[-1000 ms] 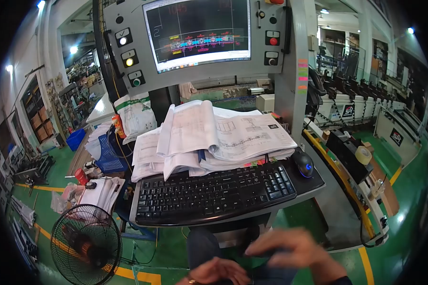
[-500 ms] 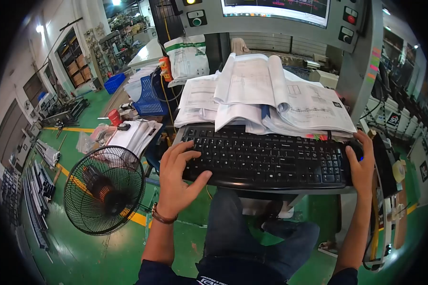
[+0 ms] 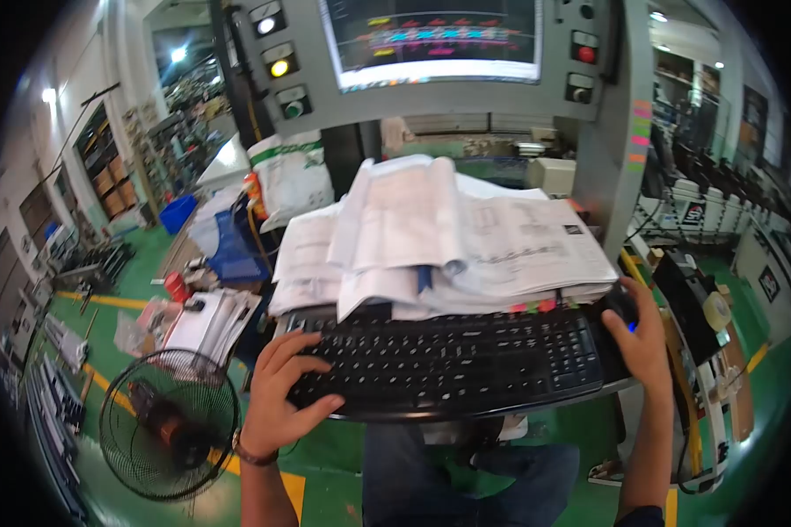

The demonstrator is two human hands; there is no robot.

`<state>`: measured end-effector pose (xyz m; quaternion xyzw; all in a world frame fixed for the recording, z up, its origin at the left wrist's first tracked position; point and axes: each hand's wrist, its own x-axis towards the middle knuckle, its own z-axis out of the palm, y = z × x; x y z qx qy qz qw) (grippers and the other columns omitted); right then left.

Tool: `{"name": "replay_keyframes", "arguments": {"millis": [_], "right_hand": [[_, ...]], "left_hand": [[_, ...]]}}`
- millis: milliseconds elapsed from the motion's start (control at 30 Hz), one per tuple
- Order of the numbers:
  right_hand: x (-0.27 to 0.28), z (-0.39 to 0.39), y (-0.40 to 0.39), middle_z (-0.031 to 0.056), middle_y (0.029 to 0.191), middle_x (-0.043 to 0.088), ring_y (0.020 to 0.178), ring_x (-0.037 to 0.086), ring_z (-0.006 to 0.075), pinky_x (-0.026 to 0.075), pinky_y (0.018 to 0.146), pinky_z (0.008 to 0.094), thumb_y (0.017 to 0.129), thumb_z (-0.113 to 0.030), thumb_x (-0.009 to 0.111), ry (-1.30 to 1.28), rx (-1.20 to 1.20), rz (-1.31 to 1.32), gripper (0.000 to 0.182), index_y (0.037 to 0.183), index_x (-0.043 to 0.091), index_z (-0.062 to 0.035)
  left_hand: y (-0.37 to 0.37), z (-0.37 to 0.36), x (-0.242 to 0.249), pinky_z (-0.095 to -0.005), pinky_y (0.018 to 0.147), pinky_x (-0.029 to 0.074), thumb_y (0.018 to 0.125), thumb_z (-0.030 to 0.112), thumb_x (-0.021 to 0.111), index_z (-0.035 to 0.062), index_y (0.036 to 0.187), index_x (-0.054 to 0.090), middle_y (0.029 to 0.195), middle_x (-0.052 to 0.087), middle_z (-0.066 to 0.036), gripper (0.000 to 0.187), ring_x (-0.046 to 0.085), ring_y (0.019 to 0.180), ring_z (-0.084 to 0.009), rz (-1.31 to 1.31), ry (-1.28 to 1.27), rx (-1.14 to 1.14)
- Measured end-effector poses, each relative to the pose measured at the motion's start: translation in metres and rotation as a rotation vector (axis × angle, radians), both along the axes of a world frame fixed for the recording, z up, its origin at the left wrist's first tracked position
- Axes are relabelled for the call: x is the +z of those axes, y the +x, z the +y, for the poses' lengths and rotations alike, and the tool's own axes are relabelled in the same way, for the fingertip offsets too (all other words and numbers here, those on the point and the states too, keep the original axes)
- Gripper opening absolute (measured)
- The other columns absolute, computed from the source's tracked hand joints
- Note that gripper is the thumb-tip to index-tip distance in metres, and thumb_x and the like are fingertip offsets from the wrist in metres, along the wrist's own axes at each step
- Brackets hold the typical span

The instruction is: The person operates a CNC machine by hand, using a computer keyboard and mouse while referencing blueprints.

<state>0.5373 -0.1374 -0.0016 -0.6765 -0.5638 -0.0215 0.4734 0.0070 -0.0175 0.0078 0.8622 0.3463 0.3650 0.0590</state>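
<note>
My left hand [image 3: 283, 386] rests at the left end of a black keyboard [image 3: 448, 360], fingers spread over the keys and thumb along the front edge. It grips nothing. At the keyboard's right end, my right hand [image 3: 643, 344] is curved around a dark computer mouse [image 3: 621, 307] with a small blue light, thumb on its left side. A thick pile of printed drawing sheets [image 3: 518, 241] lies directly behind the keyboard, its top sheets curled. Above it, a monitor [image 3: 439, 39] displays a coloured drawing on a dark background.
A caged fan [image 3: 169, 426] stands at lower left. Behind it are papers [image 3: 206, 325], a red cup-like object [image 3: 177, 286] and a blue plastic basket [image 3: 237, 246]. Lit buttons, one a yellow light [image 3: 279, 68], flank the monitor. A roll of tape [image 3: 718, 310] is at right.
The view has tilted up and shifted right, so more of the monitor shows and the keyboard appears lower. Both hands keep their places, left on the keys and right on the mouse.
</note>
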Motion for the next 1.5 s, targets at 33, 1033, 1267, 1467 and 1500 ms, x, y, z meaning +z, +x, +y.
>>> {"name": "replay_keyframes", "arguments": {"millis": [33, 1033, 1267, 1467, 1500], "right_hand": [[0.002, -0.001, -0.005, 0.0223, 0.146, 0.067, 0.140, 0.065, 0.0366, 0.047, 0.121, 0.0433, 0.098, -0.015, 0.081, -0.017, -0.022, -0.013, 0.062, 0.153, 0.060, 0.0016], [0.008, -0.006, -0.016, 0.0209, 0.144, 0.068, 0.133, 0.068, 0.0443, 0.053, 0.114, 0.0482, 0.089, -0.016, 0.081, -0.037, -0.094, 0.002, 0.054, 0.138, 0.064, -0.0017], [0.009, -0.007, -0.019, 0.0190, 0.149, 0.068, 0.134, 0.068, 0.0428, 0.053, 0.114, 0.0495, 0.090, -0.019, 0.082, -0.014, -0.099, -0.024, 0.052, 0.137, 0.066, -0.0026], [0.004, -0.007, -0.015, 0.0186, 0.149, 0.068, 0.135, 0.068, 0.0427, 0.053, 0.114, 0.0498, 0.088, -0.018, 0.081, -0.025, -0.110, -0.023, 0.053, 0.137, 0.066, -0.0027], [0.003, -0.007, -0.014, 0.0186, 0.148, 0.068, 0.135, 0.068, 0.0429, 0.053, 0.113, 0.0496, 0.088, -0.017, 0.081, -0.022, -0.110, -0.020, 0.053, 0.137, 0.066, -0.0026]], "left_hand": [[0.000, -0.001, 0.000, -0.0565, 0.124, 0.044, 0.075, 0.030, 0.096, 0.0054, 0.113, 0.078, 0.151, 0.071, -0.018, 0.049, 0.059, 0.147, -0.0447, -0.010, -0.013, 0.000], [0.005, -0.003, -0.013, -0.0568, 0.122, 0.047, 0.072, 0.034, 0.099, 0.0069, 0.110, 0.083, 0.148, 0.075, -0.014, 0.049, 0.059, 0.147, -0.0437, -0.140, -0.059, 0.087], [0.003, -0.003, -0.014, -0.0567, 0.122, 0.046, 0.073, 0.033, 0.098, 0.0077, 0.111, 0.085, 0.148, 0.075, -0.015, 0.047, 0.059, 0.148, -0.0437, -0.115, -0.043, 0.075], [0.005, -0.006, -0.011, -0.0574, 0.124, 0.043, 0.075, 0.034, 0.096, 0.0072, 0.112, 0.085, 0.149, 0.074, -0.016, 0.047, 0.057, 0.149, -0.0443, -0.119, -0.072, 0.088], [0.006, -0.007, -0.010, -0.0575, 0.125, 0.042, 0.075, 0.034, 0.094, 0.0066, 0.112, 0.084, 0.149, 0.074, -0.016, 0.047, 0.057, 0.149, -0.0446, -0.121, -0.078, 0.090]]}}
